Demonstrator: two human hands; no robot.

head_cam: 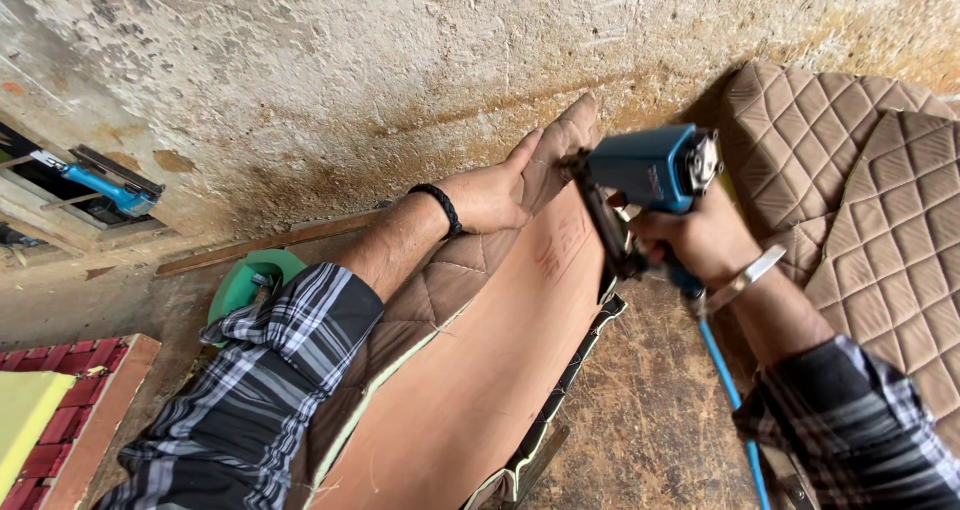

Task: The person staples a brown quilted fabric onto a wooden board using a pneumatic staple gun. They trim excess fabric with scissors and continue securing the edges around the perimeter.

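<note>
My left hand [497, 192] lies flat on the top edge of a quilted tan fabric cover [430, 290], pressing it over a thin wooden board [490, 370] that leans away from me. A black band sits on that wrist. My right hand [700, 238] grips a blue pneumatic staple gun [645, 175]. The gun's nose rests against the board's upper edge, just right of my left fingers. A blue air hose [728, 390] runs down from the gun's handle. Both arms wear plaid sleeves, and a metal bangle circles the right wrist.
Two more quilted tan panels [860, 180] lean against the rough plaster wall at right. A second blue staple gun [105, 188] lies on a ledge at far left. A green bucket [245, 280] and a wooden strip [260, 245] sit by the wall. Red quilted padding [50, 430] is at lower left.
</note>
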